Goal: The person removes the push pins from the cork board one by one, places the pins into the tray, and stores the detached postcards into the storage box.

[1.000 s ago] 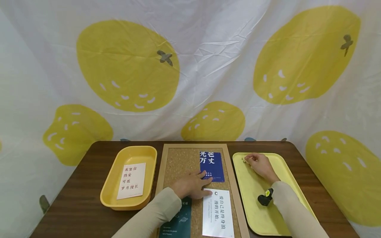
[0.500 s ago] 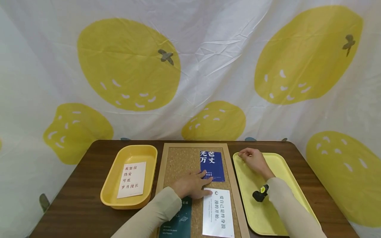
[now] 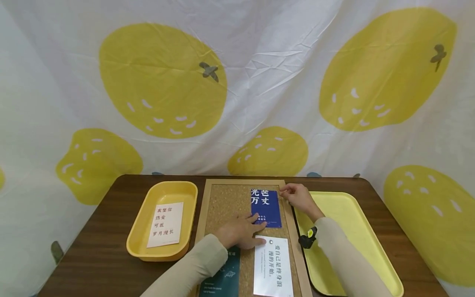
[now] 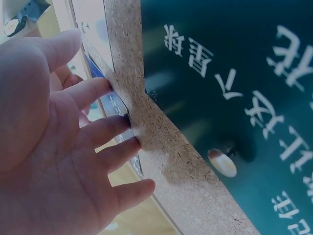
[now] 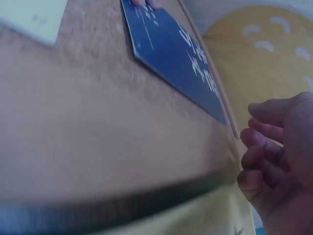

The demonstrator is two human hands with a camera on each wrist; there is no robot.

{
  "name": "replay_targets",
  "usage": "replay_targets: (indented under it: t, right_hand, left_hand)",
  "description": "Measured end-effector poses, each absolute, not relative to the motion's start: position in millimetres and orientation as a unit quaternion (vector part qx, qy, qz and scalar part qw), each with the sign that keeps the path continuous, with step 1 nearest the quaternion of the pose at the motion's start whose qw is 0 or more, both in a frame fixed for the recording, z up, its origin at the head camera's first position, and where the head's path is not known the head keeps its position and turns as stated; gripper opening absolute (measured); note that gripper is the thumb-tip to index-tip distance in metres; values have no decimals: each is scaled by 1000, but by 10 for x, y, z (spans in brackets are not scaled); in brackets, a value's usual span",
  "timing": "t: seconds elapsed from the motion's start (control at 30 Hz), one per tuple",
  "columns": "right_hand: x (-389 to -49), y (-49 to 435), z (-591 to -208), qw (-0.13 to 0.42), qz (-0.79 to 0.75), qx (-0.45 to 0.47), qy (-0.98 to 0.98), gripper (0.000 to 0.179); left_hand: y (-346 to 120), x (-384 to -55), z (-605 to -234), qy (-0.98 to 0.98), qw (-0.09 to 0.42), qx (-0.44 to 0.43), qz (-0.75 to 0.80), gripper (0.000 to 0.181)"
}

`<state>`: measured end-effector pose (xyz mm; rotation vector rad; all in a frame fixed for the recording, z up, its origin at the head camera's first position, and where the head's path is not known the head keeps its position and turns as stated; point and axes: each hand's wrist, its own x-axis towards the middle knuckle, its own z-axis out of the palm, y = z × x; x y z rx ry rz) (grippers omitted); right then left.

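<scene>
On the cork board [image 3: 228,202] lies a blue card [image 3: 270,212] with white characters. My left hand [image 3: 239,231] rests with spread, straight fingers, its fingertips on the blue card and its thumb at the top of a white card [image 3: 273,270]. By the blue card's upper right corner is my right hand [image 3: 298,200], thumb and fingertips drawn together, pinching what seems a tiny thumbtack hidden by the fingers. In the right wrist view the fingers of that hand [image 5: 279,152] are curled beside the board's frame. A round-headed thumbtack [image 4: 222,164] stands in the green card [image 4: 195,117].
A yellow tray [image 3: 349,231] lies right of the board, under my right forearm. To the left stands an orange-yellow basin [image 3: 138,237] with a white card [image 3: 167,222] printed in red characters. Behind the wooden table [image 3: 92,247] hangs a lemon-print cloth [image 3: 237,82].
My right hand has left the yellow tray's upper left corner, where it was at a small gold piece, and moved left to the blue card's corner. My left hand has stayed in place.
</scene>
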<state>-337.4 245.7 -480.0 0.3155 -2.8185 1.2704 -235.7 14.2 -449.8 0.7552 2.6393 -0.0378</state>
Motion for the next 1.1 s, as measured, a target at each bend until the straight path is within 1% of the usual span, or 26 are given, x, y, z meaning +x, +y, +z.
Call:
replay_targets:
  t: [0.3, 0.53, 0.87, 1.1]
  right_hand:
    - [-3456, 2288, -4854, 8, 400, 102, -911, 19]
    - [-3491, 2241, -4891, 13, 375, 102, -921, 23]
    - [-3480, 2181, -4816, 19, 338, 93, -936, 27]
    - [-3482, 2140, -4813, 14, 322, 93, -942, 27]
  left_hand:
    - [136, -2361, -4493, 941, 194, 275, -18, 61]
    - [139, -2361, -4484, 941, 201, 272, -11, 60]
    - [150, -2368, -4511, 942, 197, 270, -13, 60]
    - [152, -2359, -4492, 943, 197, 267, -11, 60]
